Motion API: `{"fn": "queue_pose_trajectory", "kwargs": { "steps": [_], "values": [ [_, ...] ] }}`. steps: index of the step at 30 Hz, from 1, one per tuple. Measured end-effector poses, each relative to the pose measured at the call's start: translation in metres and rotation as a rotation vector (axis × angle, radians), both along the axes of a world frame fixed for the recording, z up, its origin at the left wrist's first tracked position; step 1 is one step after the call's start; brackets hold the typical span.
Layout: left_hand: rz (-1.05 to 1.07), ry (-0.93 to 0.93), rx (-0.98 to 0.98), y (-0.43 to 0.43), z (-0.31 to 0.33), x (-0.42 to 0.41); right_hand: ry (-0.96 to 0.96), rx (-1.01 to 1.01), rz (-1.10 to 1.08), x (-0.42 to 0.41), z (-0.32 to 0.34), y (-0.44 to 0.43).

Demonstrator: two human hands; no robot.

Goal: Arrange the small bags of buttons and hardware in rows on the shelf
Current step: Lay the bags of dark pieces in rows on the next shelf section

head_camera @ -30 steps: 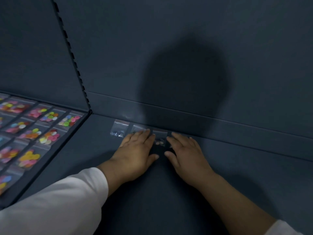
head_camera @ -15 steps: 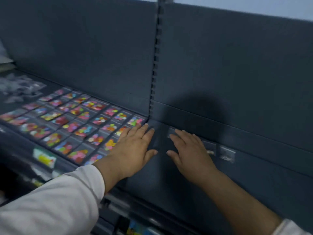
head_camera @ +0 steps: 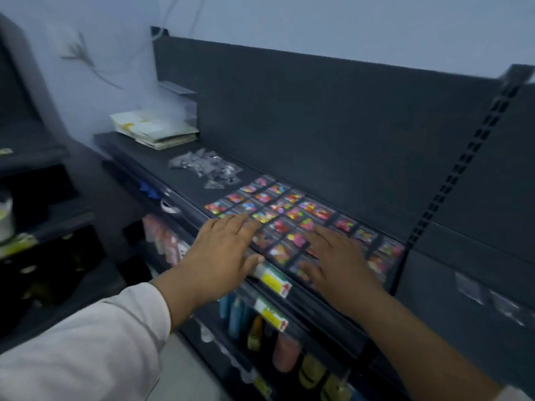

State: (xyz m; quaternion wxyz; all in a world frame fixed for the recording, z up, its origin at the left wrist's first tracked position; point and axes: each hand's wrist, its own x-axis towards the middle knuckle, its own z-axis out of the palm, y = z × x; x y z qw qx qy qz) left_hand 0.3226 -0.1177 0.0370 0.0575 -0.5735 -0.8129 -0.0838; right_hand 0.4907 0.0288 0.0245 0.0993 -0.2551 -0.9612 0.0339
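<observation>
Dark grey metal shelving (head_camera: 333,157) filled most of the frame, with a pale wall behind it at the top. Nearest the camera, a white sleeve (head_camera: 75,351) was seen at the lower left, and below the shelf edge, at the lower centre, yellow price labels (head_camera: 272,280) and blurred hanging goods were visible.

At mid-frame the left hand (head_camera: 223,256) and the right hand (head_camera: 338,261) were spread flat, palms down, fingers extended and slightly apart, with nothing gripped in either. Whether they were pressed onto the shelf or held just above it could not be told through the blur. Under and just beyond them, the small clear bags of coloured buttons (head_camera: 289,215) were laid in neat rows on the shelf.

Farther back, toward the upper left, a loose heap of clear unsorted bags (head_camera: 202,166) was left near the rows, and a stack of pale papers (head_camera: 156,130) lay beyond that. At the right edge, a few clear bags of hardware (head_camera: 469,287) lay on the neighbouring shelf section.

The main risk was judged to be a sweep of the flat palms across the slippery plastic, by which finished rows could be skewed or front bags pushed over the shelf edge.
</observation>
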Motion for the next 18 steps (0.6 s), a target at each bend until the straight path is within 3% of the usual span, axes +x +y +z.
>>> {"fn": "queue_pose_trajectory", "kwargs": {
  "steps": [8,18],
  "values": [
    [0.139,-0.069,0.047,-0.049,0.003,-0.097,0.007,-0.071,0.086,-0.113,0.012,-0.027],
    [0.244,-0.067,0.002,0.003,-0.006,-0.199,0.156,-0.110,0.069,-0.231,0.001,0.047]
  ]
}}
